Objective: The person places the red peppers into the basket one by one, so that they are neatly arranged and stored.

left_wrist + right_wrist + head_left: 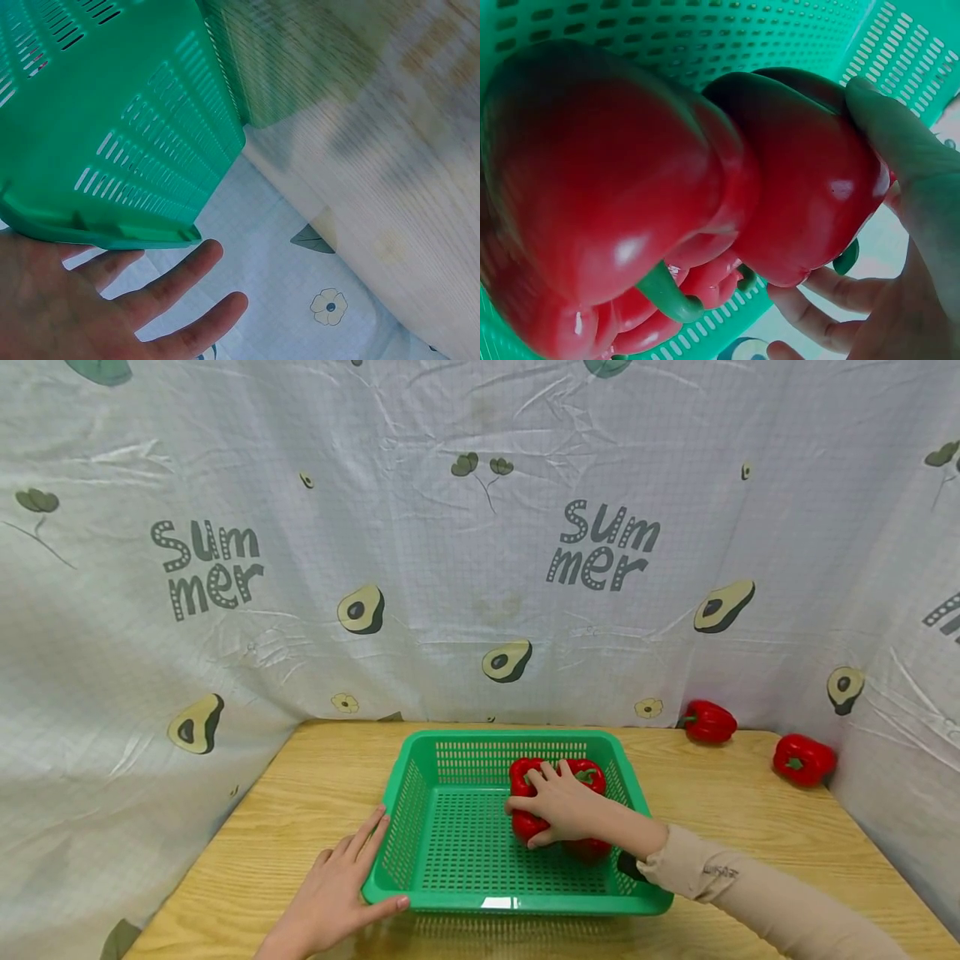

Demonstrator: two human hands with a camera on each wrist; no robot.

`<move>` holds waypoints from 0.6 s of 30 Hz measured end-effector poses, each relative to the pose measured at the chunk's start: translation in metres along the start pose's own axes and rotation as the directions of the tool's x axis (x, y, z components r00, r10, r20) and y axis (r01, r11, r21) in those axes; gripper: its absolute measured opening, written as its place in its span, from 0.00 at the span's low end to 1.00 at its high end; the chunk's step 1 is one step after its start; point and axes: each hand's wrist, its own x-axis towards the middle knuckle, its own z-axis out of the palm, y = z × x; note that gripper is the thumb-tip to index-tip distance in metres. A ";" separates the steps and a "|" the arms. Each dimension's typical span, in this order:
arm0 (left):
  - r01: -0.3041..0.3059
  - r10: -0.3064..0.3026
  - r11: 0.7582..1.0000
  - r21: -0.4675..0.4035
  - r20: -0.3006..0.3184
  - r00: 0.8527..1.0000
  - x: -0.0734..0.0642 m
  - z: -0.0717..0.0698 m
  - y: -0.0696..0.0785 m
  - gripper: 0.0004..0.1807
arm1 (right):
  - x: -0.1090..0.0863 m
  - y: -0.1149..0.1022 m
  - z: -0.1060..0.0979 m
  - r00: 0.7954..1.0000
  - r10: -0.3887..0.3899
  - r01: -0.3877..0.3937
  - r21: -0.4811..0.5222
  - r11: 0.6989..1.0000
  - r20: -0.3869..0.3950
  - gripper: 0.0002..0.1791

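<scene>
A green plastic basket [585, 905] with slotted walls stands on the table, several red bell peppers grouped in its right side. My right hand [566, 806] reaches over the right rim and grips a red bell pepper [802, 180], thumb on one side and fingers round the stem end. Beside it, in the right wrist view, lies another large pepper [615, 180] with a green stem. At the basket's front left corner rests my left hand [333, 885], its fingers extended along the outside of the rim and its thumb at the front edge.
Two more red peppers lie outside the basket, one pepper [710, 723] at the table's back edge and another pepper [802, 760] farther right. A printed curtain [420, 677] hangs behind and beside the wooden table [322, 777].
</scene>
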 end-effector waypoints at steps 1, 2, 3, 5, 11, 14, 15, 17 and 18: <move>0.000 0.000 1.000 0.000 -0.001 1.000 0.000 0.000 0.000 0.51 | 0.000 0.000 0.000 1.000 0.002 -0.002 0.001 1.000 0.003 0.27; 0.000 0.000 1.000 0.000 -0.001 1.000 0.000 0.000 0.000 0.51 | 0.001 0.000 0.001 1.000 0.002 -0.002 0.002 1.000 0.007 0.27; 0.001 -0.001 1.000 0.000 -0.002 1.000 0.000 0.000 0.000 0.51 | 0.001 0.000 0.001 1.000 0.004 -0.004 0.005 1.000 0.013 0.27; 0.002 -0.002 1.000 0.002 -0.001 1.000 0.000 0.000 0.000 0.51 | 0.001 -0.001 0.003 1.000 0.006 -0.006 0.007 1.000 0.024 0.27; -0.003 0.003 1.000 0.008 -0.013 1.000 0.000 0.001 0.000 0.51 | 0.003 -0.003 0.007 0.999 0.013 -0.013 -0.007 1.000 0.038 0.26; -0.007 0.007 1.000 0.010 -0.014 1.000 0.001 0.000 0.001 0.51 | 0.003 -0.004 0.009 0.999 0.013 -0.011 -0.053 0.999 0.043 0.27; -0.007 0.007 1.000 0.010 -0.012 1.000 0.001 0.000 0.001 0.51 | 0.002 -0.004 0.010 0.999 0.011 -0.008 -0.068 0.998 0.044 0.27; -0.005 0.005 1.000 0.009 -0.005 1.000 0.001 0.000 0.001 0.51 | 0.001 -0.005 0.012 0.999 0.007 -0.003 -0.090 0.996 0.043 0.28; -0.003 0.003 1.000 0.009 -0.001 1.000 0.001 0.000 0.001 0.51 | 0.001 -0.006 0.012 0.999 0.006 -0.002 -0.094 0.996 0.044 0.28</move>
